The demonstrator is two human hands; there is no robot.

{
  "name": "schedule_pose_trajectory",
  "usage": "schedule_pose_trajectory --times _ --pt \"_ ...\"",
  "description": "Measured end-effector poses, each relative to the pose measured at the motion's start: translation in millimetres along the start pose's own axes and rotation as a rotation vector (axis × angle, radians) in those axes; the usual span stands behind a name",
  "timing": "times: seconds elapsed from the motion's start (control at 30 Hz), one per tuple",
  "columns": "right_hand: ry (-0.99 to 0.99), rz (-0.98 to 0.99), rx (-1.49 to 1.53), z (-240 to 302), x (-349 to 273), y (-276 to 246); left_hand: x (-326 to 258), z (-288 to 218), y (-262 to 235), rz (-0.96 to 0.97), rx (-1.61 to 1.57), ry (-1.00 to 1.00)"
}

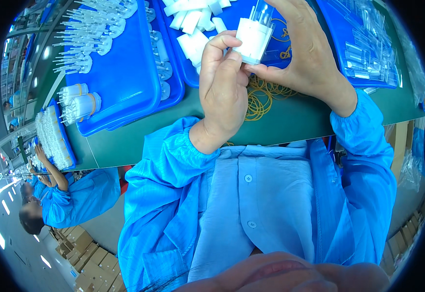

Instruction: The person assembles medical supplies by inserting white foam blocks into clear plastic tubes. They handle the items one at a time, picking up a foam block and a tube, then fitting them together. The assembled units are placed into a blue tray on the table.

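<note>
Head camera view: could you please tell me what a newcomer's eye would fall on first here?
First, the two hands raised at top centre: the left hand and right hand together hold a small bundle of white and clear plastic pieces. Just beneath them a loose heap of yellow rubber bands lies on the green table. To the left, blue trays hold rows of similar clear parts.
</note>
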State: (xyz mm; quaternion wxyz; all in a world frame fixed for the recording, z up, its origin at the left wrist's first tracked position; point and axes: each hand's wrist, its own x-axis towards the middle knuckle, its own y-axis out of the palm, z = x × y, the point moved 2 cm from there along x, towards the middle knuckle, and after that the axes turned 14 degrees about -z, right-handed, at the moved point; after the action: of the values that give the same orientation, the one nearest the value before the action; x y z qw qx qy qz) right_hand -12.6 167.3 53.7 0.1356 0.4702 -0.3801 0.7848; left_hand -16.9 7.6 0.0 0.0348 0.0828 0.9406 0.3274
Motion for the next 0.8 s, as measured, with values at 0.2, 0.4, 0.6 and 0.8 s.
schedule_pose_trajectory --times 0.2,0.4,0.6,0.8 --pt "0.0 0.103 -0.063 0.6 7.1 -6.3 -1.3 -2.1 1.4 0.011 -0.006 -0.019" --pt "-0.034 0.036 -0.013 -7.1 2.5 -6.2 -0.6 -1.2 -0.3 0.015 0.043 -0.023" --pt "0.037 0.061 0.012 -5.5 0.9 -4.2 -1.2 -1.7 3.0 -0.002 0.007 -0.051" --pt "-0.012 0.029 -0.003 -2.8 3.1 -4.8 0.0 0.0 2.4 0.013 -0.017 -0.046"
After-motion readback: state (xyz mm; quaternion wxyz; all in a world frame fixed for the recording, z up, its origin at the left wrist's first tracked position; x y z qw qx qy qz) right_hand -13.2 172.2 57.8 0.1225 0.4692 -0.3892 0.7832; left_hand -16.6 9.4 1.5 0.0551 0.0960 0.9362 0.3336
